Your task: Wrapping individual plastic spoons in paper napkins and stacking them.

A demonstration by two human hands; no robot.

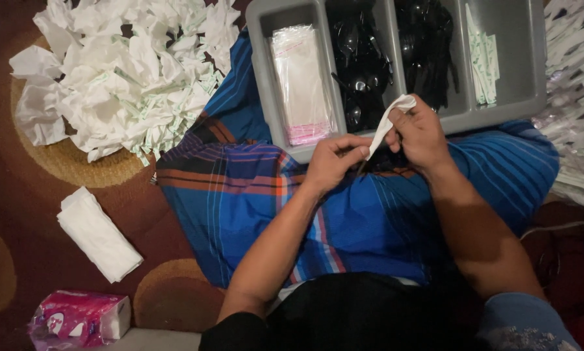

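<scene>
My left hand (334, 159) and my right hand (420, 130) together hold a folded white napkin (390, 120) above my lap, which is covered by a blue striped cloth (240, 195). The left hand pinches its lower end and the right hand grips its upper end. Something dark and thin shows just below the napkin between the hands; I cannot tell what it is. Right behind the hands sits a grey divided tray (275, 97) holding clear plastic sleeves (299, 81), black plastic spoons (360, 62), more black cutlery (425, 45) and small paper-wrapped sticks (483, 62).
A heap of folded white napkin bundles (126, 71) lies at the upper left on the patterned carpet. A stack of flat white napkins (98, 234) and a pink tissue pack (77, 320) lie at the lower left. More wrapped pieces (574, 97) pile up at the right edge.
</scene>
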